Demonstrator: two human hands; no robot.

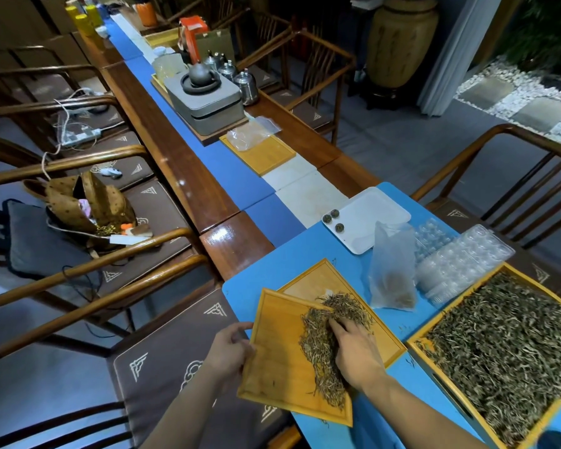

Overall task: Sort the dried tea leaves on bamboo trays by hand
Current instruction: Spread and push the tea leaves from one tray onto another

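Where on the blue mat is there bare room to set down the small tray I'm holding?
Bare blue mat lies left of the white plate and beyond the lower bamboo tray. A narrower strip runs between that tray and the big leaf tray. Crowded: the plastic bag and clear moulds.

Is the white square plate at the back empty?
No, the white plate has three small dark round tea balls near its left corner.
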